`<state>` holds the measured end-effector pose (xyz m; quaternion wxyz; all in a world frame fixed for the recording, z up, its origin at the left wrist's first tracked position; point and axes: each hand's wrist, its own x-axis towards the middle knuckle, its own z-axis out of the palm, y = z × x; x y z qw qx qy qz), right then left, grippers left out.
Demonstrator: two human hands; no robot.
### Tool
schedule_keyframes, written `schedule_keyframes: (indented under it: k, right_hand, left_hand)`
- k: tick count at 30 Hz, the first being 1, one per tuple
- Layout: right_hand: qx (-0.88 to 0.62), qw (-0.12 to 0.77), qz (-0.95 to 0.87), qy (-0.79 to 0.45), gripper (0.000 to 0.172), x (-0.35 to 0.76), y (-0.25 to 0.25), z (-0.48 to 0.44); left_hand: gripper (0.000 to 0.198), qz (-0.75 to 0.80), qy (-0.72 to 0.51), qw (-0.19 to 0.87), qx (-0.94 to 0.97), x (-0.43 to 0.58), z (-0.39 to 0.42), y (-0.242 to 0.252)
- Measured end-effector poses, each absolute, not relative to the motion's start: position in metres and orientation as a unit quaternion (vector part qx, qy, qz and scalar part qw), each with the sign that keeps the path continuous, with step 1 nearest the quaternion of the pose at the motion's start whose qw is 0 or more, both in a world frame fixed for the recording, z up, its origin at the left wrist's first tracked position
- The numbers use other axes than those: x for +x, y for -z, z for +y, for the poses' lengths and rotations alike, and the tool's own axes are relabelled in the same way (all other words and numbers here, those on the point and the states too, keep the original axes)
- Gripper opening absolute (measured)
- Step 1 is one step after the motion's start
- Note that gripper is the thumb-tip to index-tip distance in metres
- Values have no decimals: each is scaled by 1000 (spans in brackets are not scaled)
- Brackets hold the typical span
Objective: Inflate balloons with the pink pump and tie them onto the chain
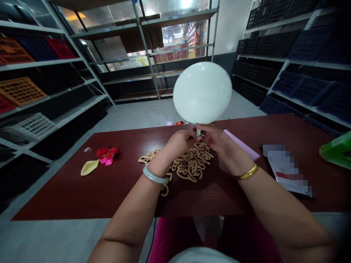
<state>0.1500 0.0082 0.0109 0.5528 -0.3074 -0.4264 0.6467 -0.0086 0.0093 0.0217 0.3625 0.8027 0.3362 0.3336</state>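
Note:
A pale green inflated balloon [202, 92] stands above the dark red table [82, 190]. Both hands meet at its neck just below it. My left hand [179, 141] is closed in a pinch on the neck from the left. My right hand [215, 138] is closed on the neck from the right, fingers curled. Under the hands lies a heap of tan rubber bands [189, 163]. A pale bangle is on my left wrist and a gold one on my right.
Flat balloons, yellow [89, 167] and red and pink [107, 155], lie at the table's left. A pink strip [242, 145], a booklet [286, 171] and a green object [336, 150] lie at the right. Metal shelves with crates line both sides.

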Motion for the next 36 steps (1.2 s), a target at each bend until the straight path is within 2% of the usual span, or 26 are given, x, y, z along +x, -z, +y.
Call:
schedule_keyframes:
  k: [2,4,6,9,11,13,16,19,24,27,32,36]
  right_hand:
    - [-303,547,-417,-660,22,147,-10,8]
    - [-297,532,-438,-661,22,144,-9,8]
    - [-324,527,-496,-609,23,142,-8,8]
    - [-401,477,-658,-422,14,138,-3,7]
    - [-407,379,-783,-279,6,136,3,7]
    - [-392,277,-862,-162,10,134,10,5]
    - [-405,208,-888,-68,9,133,13,3]
    - [-422,277,-856,-111,10,137,5,3]
    - [-400,497,-683,-356,21,145,-16,1]
    - [-353,585,-585,-437,20,147,-24,-1]
    - [-351,634,-528,-443,22,151,-30,-1]
    - [-291,658,-430,-545,19,160,-35,0]
  left_hand:
    - [25,341,-341,372,793,-8,8,-23]
    - [30,329,-373,481,722,-10,8,-26]
    - [31,294,-433,609,596,-14,11,-30]
    - [27,236,-520,710,413,-24,19,-34]
    - [23,223,-548,726,350,-30,25,-34]
    - [21,229,-558,729,324,-33,28,-32]
    - [20,237,-561,728,316,-33,30,-28]
    - [19,244,-567,719,320,-32,30,-26]
    - [21,257,-581,692,343,-31,31,-23]
    - [25,275,-583,663,381,-26,31,-19]
    - [29,296,-569,638,427,-16,23,-18]
    - [28,274,-541,679,414,-13,12,-26]
